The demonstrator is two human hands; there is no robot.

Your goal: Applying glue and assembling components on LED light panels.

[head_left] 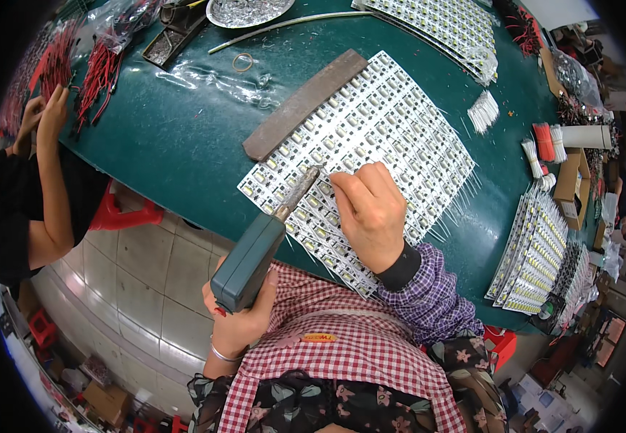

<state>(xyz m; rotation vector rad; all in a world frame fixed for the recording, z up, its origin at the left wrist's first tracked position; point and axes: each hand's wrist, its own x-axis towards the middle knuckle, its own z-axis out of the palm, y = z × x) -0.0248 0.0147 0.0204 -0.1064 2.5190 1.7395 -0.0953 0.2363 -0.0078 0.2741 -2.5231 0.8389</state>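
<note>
My left hand (244,328) is wrapped round the handle of a green soldering gun (249,252). Its blackened metal barrel slants up over a panel of white circuit boards (392,123), with the tip close to my right fingertips. My right hand (374,209) hovers low over the panel, thumb and forefinger pinched together. Whatever sits in that pinch is too small to make out. Small yellowish components run in rows across the panel, and thin white wires stick out along its right and lower edges. Along the panel's upper left edge lies a brown flat bar (306,105).
Stacked board panels stand at the far edge (443,32) and at the right (529,252). White wires (483,112) lie beside a cardboard box (572,184). A metal dish (248,11) is at the back. At the left, another person's hands (47,115) handle red wires (57,61).
</note>
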